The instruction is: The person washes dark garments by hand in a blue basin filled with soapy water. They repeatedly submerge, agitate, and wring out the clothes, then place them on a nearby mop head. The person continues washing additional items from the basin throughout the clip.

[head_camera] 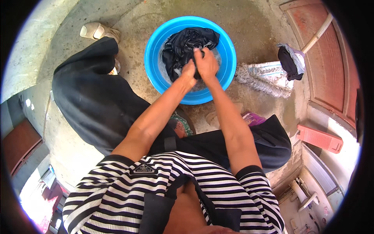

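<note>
A round blue plastic basin (152,70) stands on the concrete floor in front of me. In it lies a wet black garment (182,41) in sudsy water. My left hand (189,71) and my right hand (207,65) are close together over the basin's near half, both closed on a bunched part of the black cloth. The thumbs are near each other and dark fabric shows between the hands. Parts of the fingers are hidden by the cloth and by the hands themselves.
A mop (264,76) with black cloth hung on it lies right of the basin, its handle against a reddish door (324,58). A pink plastic washboard (320,138) is at the lower right. A beige shoe (95,30) is at upper left. My black-trousered legs flank the basin's near side.
</note>
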Motion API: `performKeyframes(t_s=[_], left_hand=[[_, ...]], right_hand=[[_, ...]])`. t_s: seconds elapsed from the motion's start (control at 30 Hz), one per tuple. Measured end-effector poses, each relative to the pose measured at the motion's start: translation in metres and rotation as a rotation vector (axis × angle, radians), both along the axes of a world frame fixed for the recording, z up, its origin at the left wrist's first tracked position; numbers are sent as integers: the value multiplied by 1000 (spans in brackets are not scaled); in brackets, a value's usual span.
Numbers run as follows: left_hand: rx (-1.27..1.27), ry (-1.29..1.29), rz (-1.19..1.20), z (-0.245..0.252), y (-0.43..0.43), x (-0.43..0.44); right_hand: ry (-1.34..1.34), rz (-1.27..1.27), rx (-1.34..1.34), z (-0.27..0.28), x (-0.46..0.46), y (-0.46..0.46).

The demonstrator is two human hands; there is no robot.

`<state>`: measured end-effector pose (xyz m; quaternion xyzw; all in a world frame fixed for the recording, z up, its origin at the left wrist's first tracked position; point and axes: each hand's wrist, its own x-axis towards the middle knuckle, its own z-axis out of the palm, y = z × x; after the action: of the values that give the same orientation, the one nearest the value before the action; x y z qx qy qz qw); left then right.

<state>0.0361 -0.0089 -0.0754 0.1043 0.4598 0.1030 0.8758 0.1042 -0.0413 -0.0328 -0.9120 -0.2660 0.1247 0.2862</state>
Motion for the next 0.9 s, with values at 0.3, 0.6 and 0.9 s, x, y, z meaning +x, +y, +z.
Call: performKeyframes(t_s=[0.3,0.6,0.9], left_hand=[[45,71,58,23,18,-9],[-1,-66,47,13,24,-22],[803,256,175,124,79,-6]], right_hand=[[-15,-210,63,16,-30,1],[-27,-84,282,22,-61,-2],[790,-90,458,59,30,-2]])
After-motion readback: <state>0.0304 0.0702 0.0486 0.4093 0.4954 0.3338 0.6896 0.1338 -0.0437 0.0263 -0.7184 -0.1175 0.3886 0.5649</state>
